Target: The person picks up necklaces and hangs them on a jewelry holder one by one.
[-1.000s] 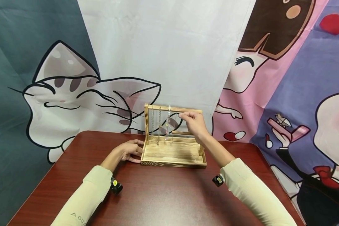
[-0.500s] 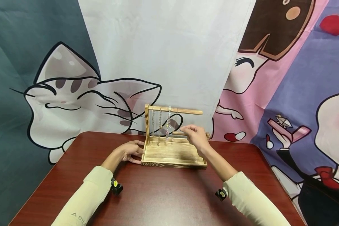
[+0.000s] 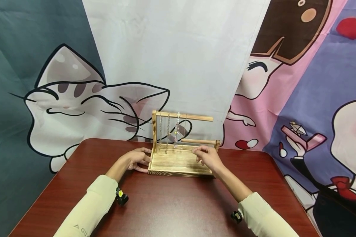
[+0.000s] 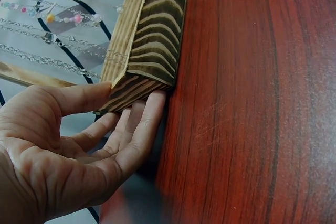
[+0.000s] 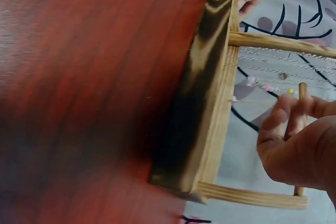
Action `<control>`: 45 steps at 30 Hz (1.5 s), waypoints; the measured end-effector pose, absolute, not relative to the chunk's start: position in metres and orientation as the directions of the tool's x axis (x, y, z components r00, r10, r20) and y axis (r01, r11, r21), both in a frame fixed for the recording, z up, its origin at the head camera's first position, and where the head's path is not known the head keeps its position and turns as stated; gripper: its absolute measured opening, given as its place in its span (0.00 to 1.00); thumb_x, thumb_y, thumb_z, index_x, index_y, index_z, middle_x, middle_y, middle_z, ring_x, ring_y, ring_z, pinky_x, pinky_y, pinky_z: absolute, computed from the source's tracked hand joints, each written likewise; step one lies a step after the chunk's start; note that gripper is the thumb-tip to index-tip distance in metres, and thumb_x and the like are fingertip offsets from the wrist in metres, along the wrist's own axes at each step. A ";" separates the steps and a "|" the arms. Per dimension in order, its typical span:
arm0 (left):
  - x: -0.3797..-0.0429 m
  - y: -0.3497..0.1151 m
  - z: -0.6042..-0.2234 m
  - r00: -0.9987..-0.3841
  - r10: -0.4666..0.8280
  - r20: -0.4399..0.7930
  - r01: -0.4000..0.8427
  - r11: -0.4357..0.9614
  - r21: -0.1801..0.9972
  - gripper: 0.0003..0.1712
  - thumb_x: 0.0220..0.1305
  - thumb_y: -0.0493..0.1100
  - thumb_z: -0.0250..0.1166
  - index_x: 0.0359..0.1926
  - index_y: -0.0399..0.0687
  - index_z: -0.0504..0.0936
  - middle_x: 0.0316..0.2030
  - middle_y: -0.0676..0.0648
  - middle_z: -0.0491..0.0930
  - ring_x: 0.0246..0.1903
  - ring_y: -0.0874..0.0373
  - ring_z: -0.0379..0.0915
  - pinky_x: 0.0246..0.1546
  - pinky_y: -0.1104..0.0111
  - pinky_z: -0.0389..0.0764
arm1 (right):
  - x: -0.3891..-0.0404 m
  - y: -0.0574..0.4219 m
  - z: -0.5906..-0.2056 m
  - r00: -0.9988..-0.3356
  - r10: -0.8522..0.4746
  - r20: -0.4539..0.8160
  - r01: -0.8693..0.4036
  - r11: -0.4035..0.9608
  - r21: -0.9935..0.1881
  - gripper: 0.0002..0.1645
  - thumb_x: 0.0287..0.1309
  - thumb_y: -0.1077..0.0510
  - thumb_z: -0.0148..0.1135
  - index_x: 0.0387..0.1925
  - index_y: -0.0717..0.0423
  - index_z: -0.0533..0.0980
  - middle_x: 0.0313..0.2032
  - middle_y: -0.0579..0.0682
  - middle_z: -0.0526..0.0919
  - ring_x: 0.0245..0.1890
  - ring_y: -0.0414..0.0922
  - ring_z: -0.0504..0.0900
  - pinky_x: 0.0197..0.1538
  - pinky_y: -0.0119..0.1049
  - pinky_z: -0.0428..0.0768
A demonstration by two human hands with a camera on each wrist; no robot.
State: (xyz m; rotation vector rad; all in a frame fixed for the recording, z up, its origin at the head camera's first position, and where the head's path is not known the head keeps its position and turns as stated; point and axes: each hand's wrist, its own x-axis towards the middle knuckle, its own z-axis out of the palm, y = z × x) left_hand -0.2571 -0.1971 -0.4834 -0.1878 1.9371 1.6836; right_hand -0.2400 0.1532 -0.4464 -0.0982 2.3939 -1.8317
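A wooden jewelry stand (image 3: 178,160) with a shallow tray stands at the table's back edge. My left hand (image 3: 135,158) grips its left end; in the left wrist view the thumb (image 4: 89,98) lies at the tray's rim and the fingers (image 4: 144,129) touch the end face from below. Several necklaces hang from the upper rod (image 3: 198,117): silver chains (image 3: 168,126), a beaded one (image 3: 176,131) and a thin one (image 3: 184,128). My right hand (image 3: 209,158) hovers over the tray's right part, fingers loosely bent, with nothing visible in them.
A lower, shorter rod (image 3: 195,141) runs from a short post (image 3: 218,144) on the stand's right. The reddish-brown table (image 3: 172,204) spreads in front. Behind hangs a printed cloth (image 3: 195,59) with cartoon figures.
My right hand has moved down from the upper rod, beside the thin necklace, to just above the tray. The left hand keeps its place, and the necklaces still hang on the rod.
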 end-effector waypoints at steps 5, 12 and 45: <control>-0.258 -0.196 -0.482 -0.830 0.262 -0.493 -0.453 0.200 0.869 0.39 0.78 0.29 0.61 0.84 0.38 0.59 0.55 0.37 0.86 0.52 0.49 0.86 0.50 0.51 0.95 | -0.233 0.164 -0.460 -0.983 -0.170 -0.066 0.001 0.356 -0.935 0.14 0.77 0.61 0.67 0.50 0.71 0.87 0.33 0.55 0.90 0.34 0.44 0.87 0.37 0.35 0.88; -0.259 -0.196 -0.478 -0.831 0.273 -0.485 -0.443 0.201 0.874 0.39 0.77 0.29 0.60 0.84 0.38 0.58 0.56 0.35 0.86 0.53 0.48 0.87 0.51 0.50 0.95 | -0.225 0.175 -0.466 -0.971 -0.230 0.062 -0.202 0.661 -0.723 0.10 0.77 0.53 0.69 0.45 0.52 0.93 0.45 0.47 0.96 0.46 0.42 0.90 0.52 0.38 0.87; -0.259 -0.200 -0.485 -0.833 0.269 -0.483 -0.440 0.205 0.874 0.39 0.77 0.30 0.61 0.84 0.37 0.59 0.52 0.36 0.88 0.47 0.51 0.88 0.47 0.52 0.96 | -0.209 0.182 -0.482 -0.876 -0.479 -0.057 -0.442 0.844 -0.304 0.28 0.87 0.34 0.52 0.45 0.50 0.84 0.58 0.58 0.91 0.61 0.62 0.90 0.66 0.65 0.85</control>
